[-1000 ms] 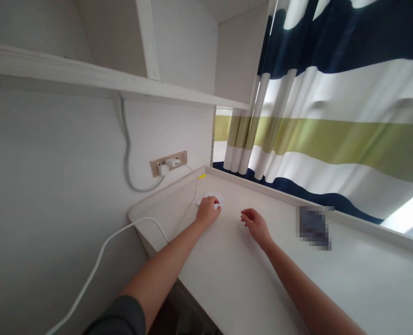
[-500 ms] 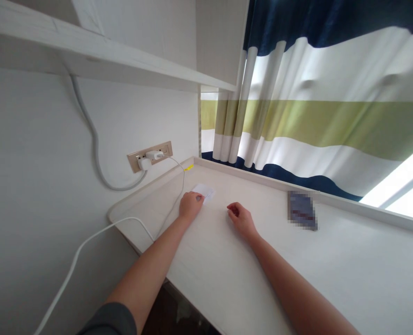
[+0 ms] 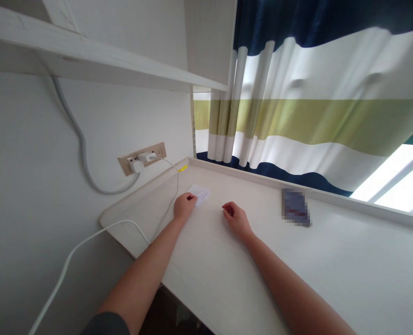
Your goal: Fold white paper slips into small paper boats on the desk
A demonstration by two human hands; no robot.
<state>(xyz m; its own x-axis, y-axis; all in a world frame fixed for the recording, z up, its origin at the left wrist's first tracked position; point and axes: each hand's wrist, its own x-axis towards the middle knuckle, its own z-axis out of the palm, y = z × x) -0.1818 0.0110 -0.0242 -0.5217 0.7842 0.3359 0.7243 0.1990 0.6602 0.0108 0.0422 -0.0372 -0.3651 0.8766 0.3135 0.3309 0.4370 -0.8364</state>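
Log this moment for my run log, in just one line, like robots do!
left hand: fingers on white paper slip | right hand: curled, holding nothing, on white desk | nearby: blurred flat object

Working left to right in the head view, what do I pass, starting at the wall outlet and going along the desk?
beige wall outlet → left hand → white paper slip → right hand → pixelated flat object

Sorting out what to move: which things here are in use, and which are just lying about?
In use: white paper, touched by the left hand; right hand, nearby, holding nothing visible.
Lying about: blurred flat object, charger, white cable, yellow tag.
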